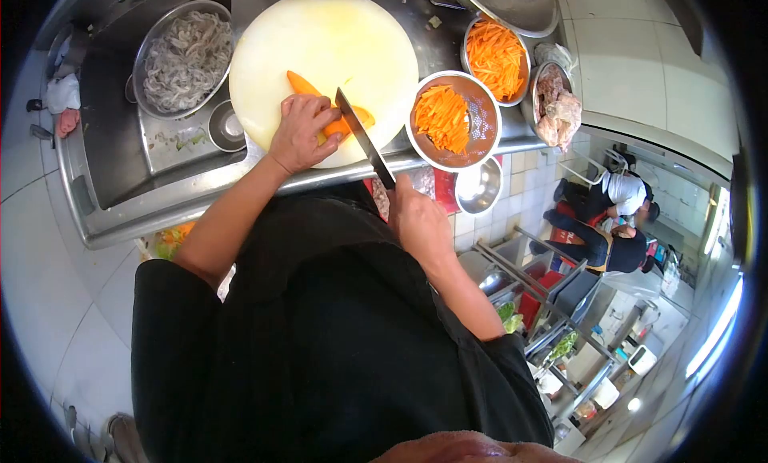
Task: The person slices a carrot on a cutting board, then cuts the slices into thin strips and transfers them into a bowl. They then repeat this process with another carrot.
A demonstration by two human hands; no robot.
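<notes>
On the round white cutting board (324,31) lies an orange carrot (338,127), its tapered end pointing to the upper left. My left hand (306,131) is closed over the carrot and presses it to the board. My right hand (418,211) grips the handle of a kitchen knife (364,135). The blade slants up and left across the board, its edge beside the carrot near my left fingertips. A flat orange piece of carrot (365,115) shows just past the blade. My right fingers wrap the handle beyond the counter's front edge.
Right of the board stand a colander (486,147) and a bowl (524,83), both with carrot strips. Beside them is a bowl of raw meat (558,115). A bowl of greyish strips (186,59) stands in the sink (112,167) at left. Two people (612,223) are farther right.
</notes>
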